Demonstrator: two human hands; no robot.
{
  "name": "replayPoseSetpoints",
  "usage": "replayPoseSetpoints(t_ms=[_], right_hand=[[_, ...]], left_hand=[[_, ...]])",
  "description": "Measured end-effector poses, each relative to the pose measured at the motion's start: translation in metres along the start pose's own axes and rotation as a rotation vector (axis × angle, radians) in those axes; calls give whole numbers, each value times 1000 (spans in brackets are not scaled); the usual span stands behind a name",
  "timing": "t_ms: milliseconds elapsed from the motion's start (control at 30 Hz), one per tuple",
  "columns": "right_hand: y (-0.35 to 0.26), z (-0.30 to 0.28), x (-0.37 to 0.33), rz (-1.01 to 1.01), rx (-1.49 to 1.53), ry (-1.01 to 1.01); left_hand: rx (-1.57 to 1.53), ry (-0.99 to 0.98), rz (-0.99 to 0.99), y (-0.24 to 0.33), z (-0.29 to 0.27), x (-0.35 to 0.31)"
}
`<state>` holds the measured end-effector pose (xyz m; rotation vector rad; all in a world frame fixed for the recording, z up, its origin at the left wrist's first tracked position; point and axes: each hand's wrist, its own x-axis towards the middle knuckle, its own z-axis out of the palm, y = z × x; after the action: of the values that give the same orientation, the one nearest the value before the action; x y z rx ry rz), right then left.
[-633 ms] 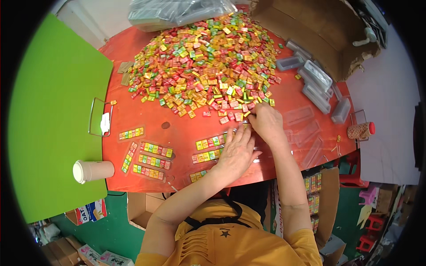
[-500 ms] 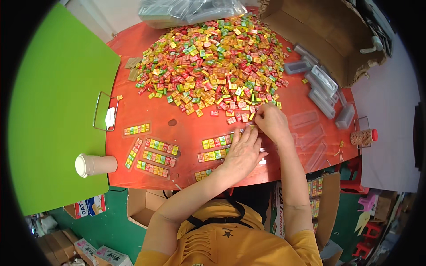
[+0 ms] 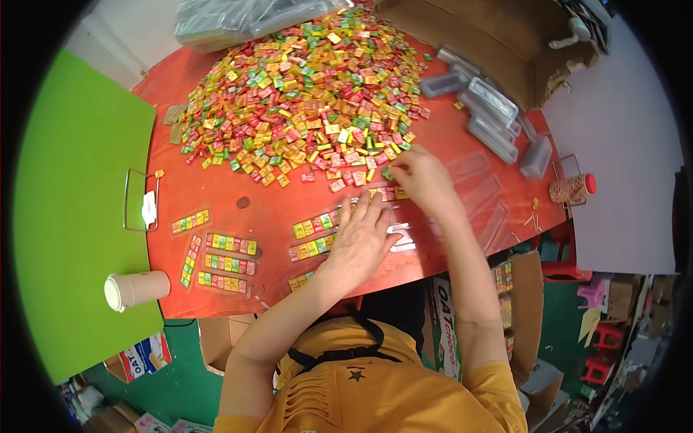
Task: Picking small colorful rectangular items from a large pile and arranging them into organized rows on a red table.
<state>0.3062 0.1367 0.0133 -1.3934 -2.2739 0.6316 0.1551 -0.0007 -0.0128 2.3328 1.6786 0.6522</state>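
Observation:
My left hand lies flat with fingers spread across clear trays of small wrapped candies. One filled tray shows left of my fingers, with a second tray below it and a third tray partly under my forearm. Beyond the fingertips, a row of candies shows. My right hand is closed in a pinch at the near edge of the pile, apparently on a small green candy. The large heap of red, yellow, orange and green candies spreads over the red table.
Several filled trays lie at the left near a beige lidded cup. Stacked clear trays and a torn cardboard box are at the far right. A red-lidded jar stands at the right edge. A plastic bag lies behind the heap.
The whole view has shifted, so the table sits farther left. My right hand has moved slightly away from my left hand and now pinches at a green candy. My left hand stays on the trays.

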Motion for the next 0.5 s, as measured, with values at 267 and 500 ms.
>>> replayPoseSetpoints(t_ms=[267,500], right_hand=[[-24,21,8,-119,-351,2],[-23,24,5,-130,-360,94]], left_hand=[[77,-41,14,1,-1,3],[109,-58,15,2,-1,4]])
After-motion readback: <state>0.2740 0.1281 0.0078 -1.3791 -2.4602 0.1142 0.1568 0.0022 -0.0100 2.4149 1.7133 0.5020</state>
